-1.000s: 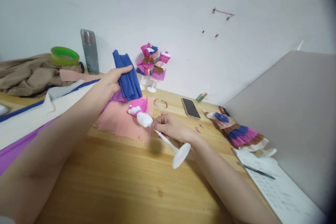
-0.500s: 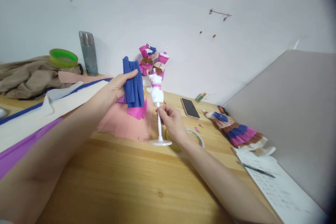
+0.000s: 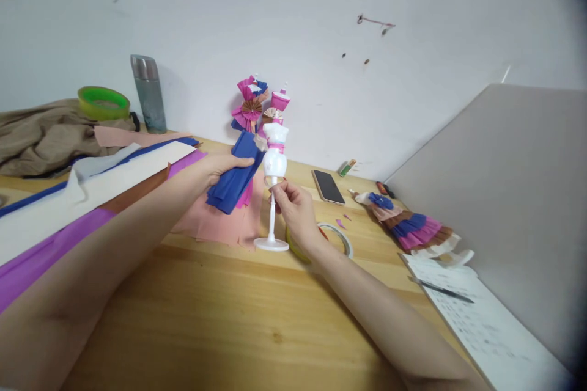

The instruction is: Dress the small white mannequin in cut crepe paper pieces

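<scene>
My left hand (image 3: pixel 223 168) grips a folded piece of blue crepe paper (image 3: pixel 233 182), tilted with its top leaning right. Just right of it stands a small white dress form (image 3: pixel 275 162) with pink bands, upright on a thin stem and round base. My right hand (image 3: pixel 293 201) pinches that stem below the body. Pink-peach crepe paper (image 3: pixel 215 220) lies on the table beneath the blue piece, with a magenta scrap (image 3: pixel 245 197) partly hidden. Two decorated dress forms (image 3: pixel 251 107) stand behind, against the wall.
Long paper strips (image 3: pixel 114 186) and brown cloth (image 3: pixel 41 134) with a green tape roll (image 3: pixel 103 102) lie left, near a bottle (image 3: pixel 149 95). Right are tape rolls (image 3: pixel 347 244), a phone (image 3: pixel 328 187), a paper dress (image 3: pixel 413 229), and written sheets (image 3: pixel 477 317) with a pen (image 3: pixel 444 291).
My left hand has lowered the blue crepe paper and tilted it from upright to slanting, close beside the dress form. My right hand still holds the stem. The view has shifted slightly.
</scene>
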Tool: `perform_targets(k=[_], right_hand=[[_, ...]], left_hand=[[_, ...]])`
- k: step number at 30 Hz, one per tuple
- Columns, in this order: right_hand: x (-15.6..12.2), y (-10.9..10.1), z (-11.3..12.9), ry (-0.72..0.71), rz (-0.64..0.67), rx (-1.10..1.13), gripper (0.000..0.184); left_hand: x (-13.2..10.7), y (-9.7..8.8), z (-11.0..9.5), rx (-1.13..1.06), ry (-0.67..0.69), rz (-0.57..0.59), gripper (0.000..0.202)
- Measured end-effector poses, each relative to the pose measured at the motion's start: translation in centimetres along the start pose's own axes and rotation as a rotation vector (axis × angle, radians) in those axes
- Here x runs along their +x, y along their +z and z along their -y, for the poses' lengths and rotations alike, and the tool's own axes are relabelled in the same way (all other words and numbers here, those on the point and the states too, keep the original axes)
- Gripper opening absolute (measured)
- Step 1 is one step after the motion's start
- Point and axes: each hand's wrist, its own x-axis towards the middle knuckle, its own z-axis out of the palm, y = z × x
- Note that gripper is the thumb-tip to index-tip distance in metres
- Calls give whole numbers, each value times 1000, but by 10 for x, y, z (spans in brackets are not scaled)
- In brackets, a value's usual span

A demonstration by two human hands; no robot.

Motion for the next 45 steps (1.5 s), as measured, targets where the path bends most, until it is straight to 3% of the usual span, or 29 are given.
perform_targets(k=[2, 5, 10, 14, 17, 21, 24, 28, 32, 36, 41, 45], right_hand=[[-1, 1, 1, 19, 0, -10, 29], [-2, 3, 1, 47, 4, -38, 32], [-2, 8, -14, 182, 124, -120, 40], [-3, 9, -24, 254, 277, -193, 38], [-1, 6, -19, 214, 199, -238, 39], [0, -2, 3, 31, -66, -187, 37], [0, -6, 13, -65, -34, -170, 27], [5, -8, 7, -53, -47, -205, 35], [14, -12, -2, 31, -74, -74, 41], [17, -17, 0, 118, -48, 8, 33], [16, -19, 8, 215, -42, 214, 34], [14, -18, 15, 235, -23, 315, 38]], left_hand=[[-2, -3, -6, 59, -8, -51, 20], [-6, -8, -15, 20, -55, -20, 13], [-10, -13, -25, -115, 29, -66, 11], [-10, -13, -23, -197, -19, 99, 14], [-9, -7, -15, -204, -64, 186, 13], [-13, 18, -1, -186, -119, 151, 13], [-24, 43, 6, -200, -109, 94, 22], [-37, 65, 13, -220, -101, 114, 24], [-32, 67, 22, -259, -71, 110, 18], [-23, 61, 31, -256, -123, 95, 20], [-21, 54, 35, -290, -260, 227, 23], [-21, 49, 35, -300, -225, 321, 16]])
